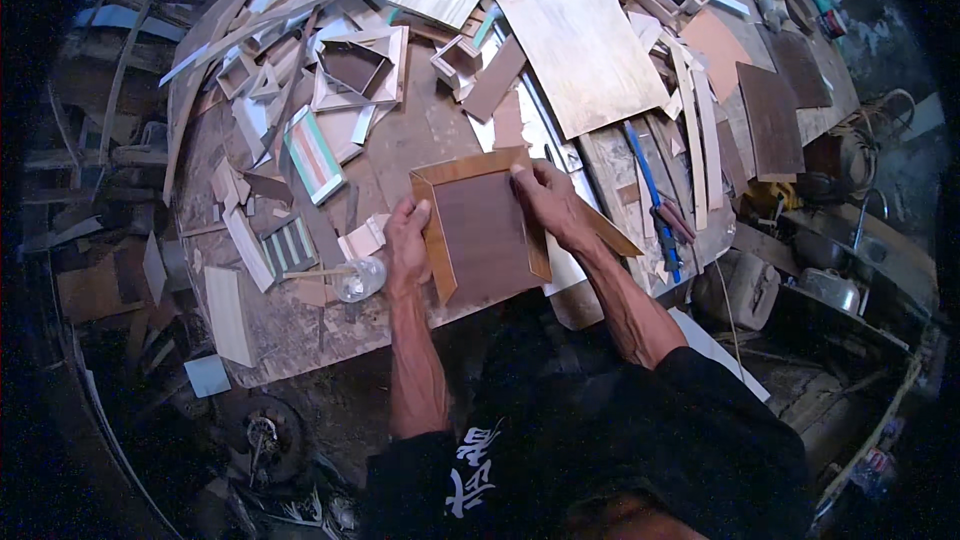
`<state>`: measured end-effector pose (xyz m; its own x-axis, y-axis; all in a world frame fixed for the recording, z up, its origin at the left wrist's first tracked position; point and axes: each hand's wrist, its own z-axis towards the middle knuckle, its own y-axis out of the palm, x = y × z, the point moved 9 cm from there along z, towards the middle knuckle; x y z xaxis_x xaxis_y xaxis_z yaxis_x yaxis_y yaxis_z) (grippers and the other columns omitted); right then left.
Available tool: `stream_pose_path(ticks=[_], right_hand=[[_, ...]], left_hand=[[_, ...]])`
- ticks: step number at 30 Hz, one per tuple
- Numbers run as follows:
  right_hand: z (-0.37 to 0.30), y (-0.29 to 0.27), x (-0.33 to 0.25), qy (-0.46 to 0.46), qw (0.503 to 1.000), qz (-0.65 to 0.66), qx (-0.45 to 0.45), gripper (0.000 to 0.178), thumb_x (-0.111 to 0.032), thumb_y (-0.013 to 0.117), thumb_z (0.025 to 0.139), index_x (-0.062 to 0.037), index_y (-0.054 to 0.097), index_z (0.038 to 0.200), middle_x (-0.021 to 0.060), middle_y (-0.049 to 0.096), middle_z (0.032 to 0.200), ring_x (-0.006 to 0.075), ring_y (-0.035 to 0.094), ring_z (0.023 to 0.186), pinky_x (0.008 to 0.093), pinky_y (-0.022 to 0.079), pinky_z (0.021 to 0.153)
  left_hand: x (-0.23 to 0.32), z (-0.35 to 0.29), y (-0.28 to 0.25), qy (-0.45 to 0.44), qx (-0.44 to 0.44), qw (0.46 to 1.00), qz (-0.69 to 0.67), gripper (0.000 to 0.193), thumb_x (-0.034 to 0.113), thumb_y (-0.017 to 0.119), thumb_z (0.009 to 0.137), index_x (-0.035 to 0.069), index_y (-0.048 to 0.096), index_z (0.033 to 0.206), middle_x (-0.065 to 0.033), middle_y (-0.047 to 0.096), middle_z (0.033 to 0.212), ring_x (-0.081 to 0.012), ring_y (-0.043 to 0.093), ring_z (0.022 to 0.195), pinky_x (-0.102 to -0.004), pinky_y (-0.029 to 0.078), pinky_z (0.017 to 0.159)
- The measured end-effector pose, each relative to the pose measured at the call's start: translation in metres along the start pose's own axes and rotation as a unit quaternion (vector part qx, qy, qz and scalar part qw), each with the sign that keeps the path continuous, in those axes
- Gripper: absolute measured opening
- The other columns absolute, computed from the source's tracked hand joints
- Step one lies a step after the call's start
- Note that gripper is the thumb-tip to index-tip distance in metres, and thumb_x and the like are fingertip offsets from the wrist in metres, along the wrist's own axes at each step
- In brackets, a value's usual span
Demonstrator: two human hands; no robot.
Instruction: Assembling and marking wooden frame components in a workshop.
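Observation:
At the table's near edge I hold a three-sided brown wooden frame (436, 252) with mitred corners around a dark brown panel (487, 228); its side toward me has no strip. My left hand (405, 243) is closed on the left strip, thumb on top. My right hand (549, 202) grips the upper right corner, thumb on the front, its other fingers mostly hidden. A similar brown strip (612, 232) with an angled end sticks out beside my right wrist; whether that hand also holds it is unclear. A clear glass jar (360, 280) with a thin stick stands left of my left wrist.
The worn wooden table (395, 165) carries piled offcuts. A pale plywood sheet (582, 50) lies at the back, with a polygonal wooden frame (357, 70) to its left. A blue bar clamp (652, 195) lies right of my right hand. A plastic canister (738, 288) stands below the right edge.

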<state>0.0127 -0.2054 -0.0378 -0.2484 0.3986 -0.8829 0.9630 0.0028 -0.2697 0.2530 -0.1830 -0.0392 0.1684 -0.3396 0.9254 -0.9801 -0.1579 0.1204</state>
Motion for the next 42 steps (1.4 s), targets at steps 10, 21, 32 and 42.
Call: stream_pose_path(ticks=[10,21,32,42], right_hand=[[-0.018,0.010,-0.015,-0.011,0.999,0.049,-0.012,0.040,-0.039,0.055,0.092,0.0000,0.059,0.083,-0.0004,0.050,0.072,0.0101,0.042,0.068,0.0270,0.038,0.062],[-0.027,0.007,-0.014,-0.046,0.998,0.027,0.013,0.039,-0.037,0.056,0.092,-0.0009,0.053,0.079,-0.0008,0.046,0.069,0.0101,0.039,0.067,0.0276,0.036,0.060],[-0.029,0.002,0.005,-0.066,0.996,0.019,0.060,0.037,-0.032,0.055,0.093,-0.0023,0.049,0.072,-0.0018,0.040,0.064,0.0095,0.035,0.062,0.0290,0.033,0.054],[-0.028,-0.012,0.010,-0.039,0.996,0.028,0.074,0.035,-0.030,0.056,0.093,-0.0013,0.051,0.074,-0.0019,0.041,0.065,0.0100,0.036,0.063,0.0285,0.034,0.056]], left_hand=[[-0.009,-0.024,0.011,0.050,0.034,0.992,-0.112,0.026,0.020,0.053,0.095,0.000,0.056,0.111,-0.0043,0.063,0.097,-0.0108,0.056,0.088,-0.0266,0.046,0.081],[0.001,-0.036,0.017,0.040,0.029,0.997,-0.066,0.026,0.022,0.050,0.098,0.002,0.058,0.111,-0.0030,0.063,0.100,-0.0088,0.056,0.090,-0.0260,0.046,0.082],[-0.006,-0.030,0.021,0.076,0.003,0.997,0.034,0.042,0.036,0.042,0.100,-0.001,0.055,0.114,-0.0078,0.060,0.109,-0.0160,0.052,0.102,-0.0301,0.038,0.093],[-0.029,-0.028,0.039,-0.079,-0.073,0.954,-0.279,0.039,0.035,0.041,0.099,0.002,0.054,0.116,-0.0093,0.059,0.113,-0.0193,0.056,0.108,-0.0352,0.044,0.096]])
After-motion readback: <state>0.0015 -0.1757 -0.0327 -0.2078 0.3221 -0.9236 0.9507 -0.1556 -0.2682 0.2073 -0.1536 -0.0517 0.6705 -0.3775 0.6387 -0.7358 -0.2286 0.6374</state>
